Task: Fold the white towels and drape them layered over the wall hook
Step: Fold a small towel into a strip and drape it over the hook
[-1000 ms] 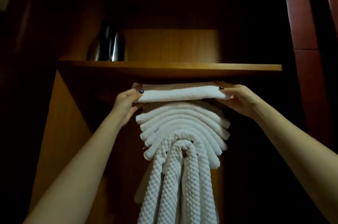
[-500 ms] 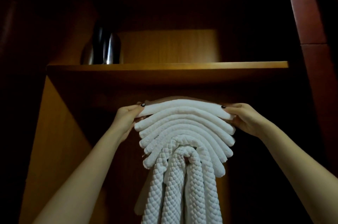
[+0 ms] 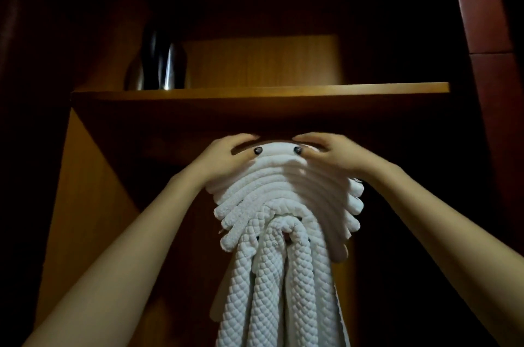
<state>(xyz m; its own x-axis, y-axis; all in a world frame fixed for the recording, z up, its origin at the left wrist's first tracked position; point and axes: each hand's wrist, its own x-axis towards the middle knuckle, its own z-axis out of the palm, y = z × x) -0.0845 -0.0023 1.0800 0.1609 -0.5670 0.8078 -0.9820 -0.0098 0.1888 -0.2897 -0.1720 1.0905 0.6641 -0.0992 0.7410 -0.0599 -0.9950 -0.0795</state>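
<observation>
Several folded white towels [image 3: 283, 190] hang in arched layers over a hook that stays hidden beneath them. Longer quilted white towels [image 3: 278, 284] hang down from the middle of the stack. The top towel [image 3: 276, 149] lies bent over the pile. My left hand [image 3: 226, 158] grips its left side, fingers curled over the top and thumb on the front. My right hand [image 3: 330, 155] grips its right side the same way.
A wooden shelf [image 3: 283, 91] runs just above the hands, with a dark metal vessel [image 3: 164, 63] standing on its left part. A wooden side panel [image 3: 90, 190] stands to the left. A reddish-brown frame [image 3: 482, 20] rises on the right.
The top towel came down from under the shelf onto the stack and bent over it. Both hands slid inward toward its middle.
</observation>
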